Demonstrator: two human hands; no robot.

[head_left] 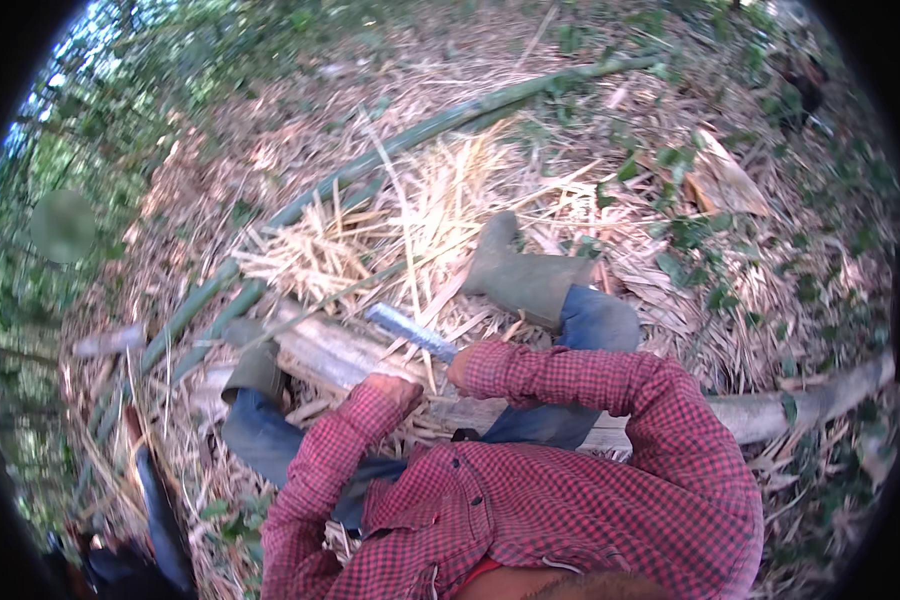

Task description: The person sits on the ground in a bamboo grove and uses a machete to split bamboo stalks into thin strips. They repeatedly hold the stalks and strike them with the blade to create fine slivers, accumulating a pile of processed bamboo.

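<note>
My right hand (pixel 458 366) is closed round the near end of a machete (pixel 410 331), whose broad grey blade points away and to the left. Just left of it, my left hand (pixel 402 390) is closed in a fist low in front of my body. Whatever it grips is hidden or too thin to make out. A pale log (pixel 335 350) lies on the ground between my boots, beyond my left hand. Past the blade is a loose heap of thin, pale split bamboo strips (pixel 320 250).
Green bamboo poles (pixel 410 133) run diagonally beyond the heap. My rubber boots (pixel 530 278) stand either side of the work. A long grey trunk (pixel 790 412) extends to my right. Dry husks and leaves cover the ground. A dark, unclear object (pixel 160 515) lies at lower left.
</note>
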